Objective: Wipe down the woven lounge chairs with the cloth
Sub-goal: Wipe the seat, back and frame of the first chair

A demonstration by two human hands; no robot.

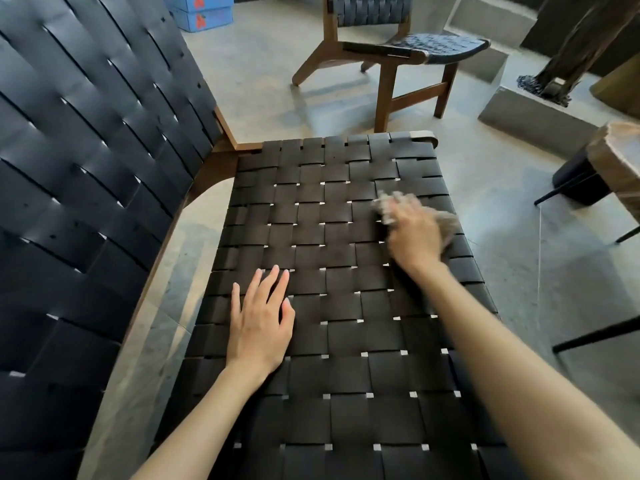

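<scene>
Cloth (447, 221) held in my right grip (414, 233) may snag in seat (346, 344) gaps; left grip (259, 323) lies flat, empty.

The left hand (259, 320) lies flat, fingers straight, on the woven seat (329, 237) at 7 o'clock. At 3 o'clock the blurred right hand (414, 233) grips a grey cloth (446, 223) against the seat. The backrest (86, 168) rises at 9 o'clock, and a second chair (398, 46) stands at 12.

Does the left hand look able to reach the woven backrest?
Probably yes: the left hand lies flat on the seat, and nothing stands between it and the backrest beside it.
</scene>
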